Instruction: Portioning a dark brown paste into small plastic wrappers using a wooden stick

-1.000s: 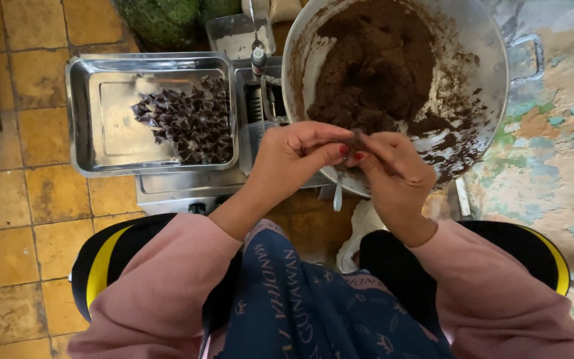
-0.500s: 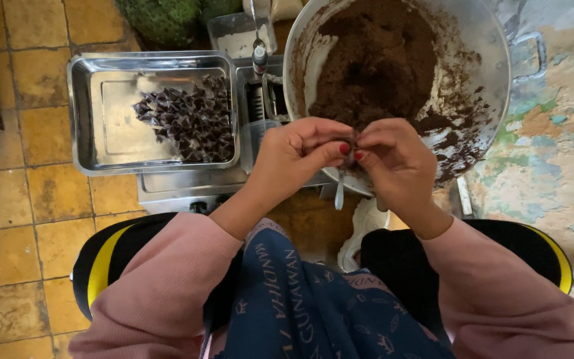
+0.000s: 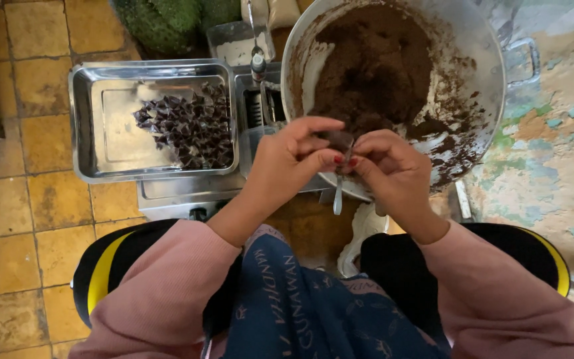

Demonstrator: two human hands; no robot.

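Left hand [image 3: 293,159] and right hand [image 3: 390,166] meet fingertip to fingertip over near rim of large metal bowl [image 3: 493,86]. Both pinch small dark wrapped piece [image 3: 341,142] between them; fingers closed on it. Spoon [image 3: 338,193] hangs below hands; which hand holds it, cannot tell. Bowl holds brown paste [image 3: 373,66]. Steel tray [image 3: 91,119] at left carries heap of dark folded pieces [image 3: 187,129]. Yellow tiled floor [image 3: 14,219] underneath.

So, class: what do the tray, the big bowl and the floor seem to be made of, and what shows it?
Tray: probably stainless steel, with a dull silver sheen and pressed rim.
Bowl: also bare metal, silvery with a riveted handle, smeared brown inside.
Floor: likely glazed clay tiles, yellow-ochre squares with dark joints and worn patches.
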